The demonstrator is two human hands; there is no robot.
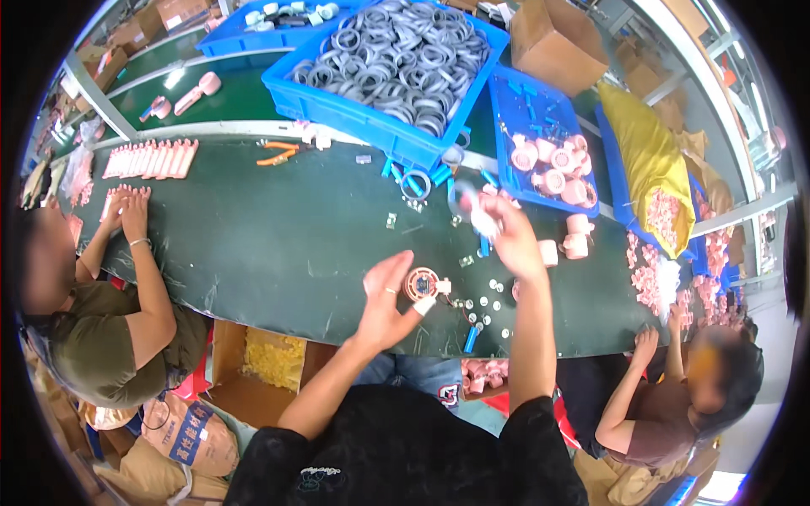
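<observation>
My left hand (384,308) curves around a round pink fan housing (419,282) with a small circuit board inside. White tape covers its thumb, which presses at the housing's lower rim. A small pale connector piece sticks out at the housing's right side. Raised over the table on the right, my right hand (516,243) pinches a pink-and-white part (483,216), smeared by motion. Beneath that hand lie several small round silvery pieces (484,301) and small circuit boards (467,261). A blue cylindrical cell (471,340) rests near the table's front edge.
A blue crate (354,116) heaped with grey rings stands at the back. Right of it, a blue tray (506,181) holds pink housings. Orange-handled pliers (278,153) lie at the back left. Co-workers sit at both sides, one with hands (126,211) by a row of pink handles (152,158).
</observation>
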